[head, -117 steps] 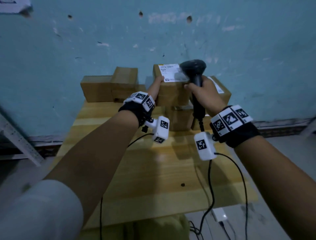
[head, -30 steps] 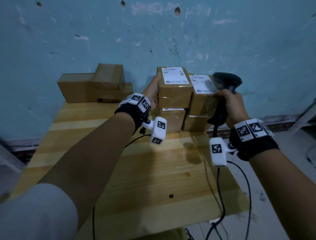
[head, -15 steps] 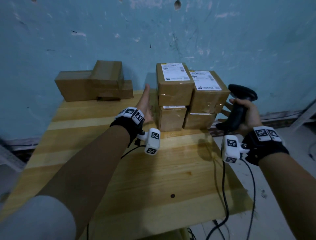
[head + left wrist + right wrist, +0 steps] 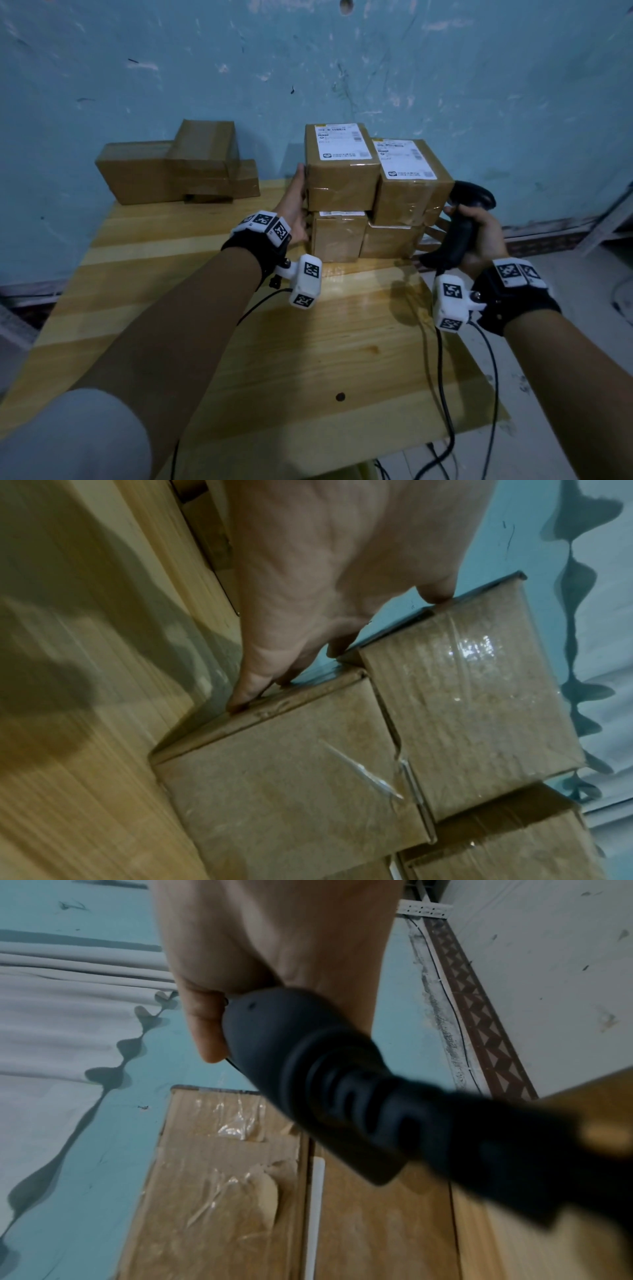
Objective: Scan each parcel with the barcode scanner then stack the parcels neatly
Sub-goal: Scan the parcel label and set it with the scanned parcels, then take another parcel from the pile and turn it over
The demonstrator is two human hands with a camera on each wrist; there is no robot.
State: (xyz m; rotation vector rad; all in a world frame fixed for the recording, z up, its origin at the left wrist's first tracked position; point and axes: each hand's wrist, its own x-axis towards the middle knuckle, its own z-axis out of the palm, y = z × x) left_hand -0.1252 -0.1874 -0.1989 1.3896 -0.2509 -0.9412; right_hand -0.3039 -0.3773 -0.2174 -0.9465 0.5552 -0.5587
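Four brown parcels stand two high at the back of the wooden table point(image 4: 239, 359). The top left parcel point(image 4: 340, 185) and top right parcel point(image 4: 407, 195) carry white labels; under them sit the lower left parcel point(image 4: 337, 238) and lower right parcel point(image 4: 388, 241). My left hand point(image 4: 296, 209) lies flat with straight fingers point(image 4: 253, 688) against the left side of the left column. My right hand point(image 4: 479, 233) grips the black barcode scanner point(image 4: 459, 226) beside the stack's right side, its head point(image 4: 474, 197) level with the top right parcel.
Three more plain parcels point(image 4: 178, 168) are heaped at the table's back left against the blue wall. The scanner's black cable point(image 4: 442, 377) runs down over the table's right front edge to the floor. Bare wood lies in front of the stack.
My left hand has moved up from the lower left box and now lies against both boxes of the left column. My right hand has brought the scanner in closer to the stack's right side.
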